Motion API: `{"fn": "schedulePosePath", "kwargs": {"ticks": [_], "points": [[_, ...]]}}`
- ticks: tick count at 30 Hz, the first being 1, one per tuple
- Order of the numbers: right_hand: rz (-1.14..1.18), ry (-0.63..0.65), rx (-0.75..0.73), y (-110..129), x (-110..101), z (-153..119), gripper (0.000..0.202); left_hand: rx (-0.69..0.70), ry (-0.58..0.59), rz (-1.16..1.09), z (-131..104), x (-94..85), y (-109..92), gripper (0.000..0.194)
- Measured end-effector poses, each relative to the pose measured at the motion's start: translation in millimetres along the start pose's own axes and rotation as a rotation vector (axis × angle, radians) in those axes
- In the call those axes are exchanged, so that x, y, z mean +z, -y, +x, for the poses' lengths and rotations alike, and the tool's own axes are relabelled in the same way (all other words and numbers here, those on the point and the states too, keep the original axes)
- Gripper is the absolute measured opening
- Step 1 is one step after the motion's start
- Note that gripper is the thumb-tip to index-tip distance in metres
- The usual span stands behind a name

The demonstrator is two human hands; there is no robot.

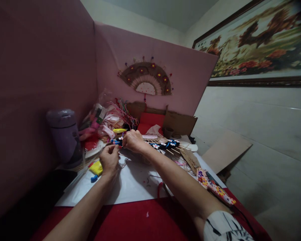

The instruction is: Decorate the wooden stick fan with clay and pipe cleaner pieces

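A black handmade fan [163,145] decorated with white flowers and blue strips lies across the middle of the table, thin sticks poking from its edge. My right hand [133,141] is closed over its left part, knuckles up, and the fingertips are hidden. Just in front of the fan's left end, my left hand [109,160] is closed in a pinch. Whatever sits between its fingers is too small to make out. Beside the left wrist are a yellow packet [96,168] and a small blue lump [94,178]. A yellow piece [119,131] lies behind the fan.
A purple bottle [65,137] stands at the left. Pink materials and bags [110,117] are heaped behind it. A finished brown fan [142,75] hangs on the pink panel [185,77]. White sheeting [135,190] covers the red table [132,221]; a flower-patterned piece [215,189] lies right.
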State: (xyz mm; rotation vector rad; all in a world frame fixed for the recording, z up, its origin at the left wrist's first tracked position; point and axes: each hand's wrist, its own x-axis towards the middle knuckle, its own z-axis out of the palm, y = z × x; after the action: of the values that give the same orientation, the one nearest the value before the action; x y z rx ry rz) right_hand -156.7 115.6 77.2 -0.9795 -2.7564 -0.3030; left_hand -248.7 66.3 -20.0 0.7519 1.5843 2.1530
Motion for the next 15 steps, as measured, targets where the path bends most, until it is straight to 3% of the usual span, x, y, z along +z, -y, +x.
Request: {"fn": "schedulePosePath", "kwargs": {"ticks": [15], "points": [[0.005,-0.022,-0.008,-1.3,3.0,0.3,0.018,0.015,0.029,0.015,-4.0,-0.8,0.8,0.026]]}}
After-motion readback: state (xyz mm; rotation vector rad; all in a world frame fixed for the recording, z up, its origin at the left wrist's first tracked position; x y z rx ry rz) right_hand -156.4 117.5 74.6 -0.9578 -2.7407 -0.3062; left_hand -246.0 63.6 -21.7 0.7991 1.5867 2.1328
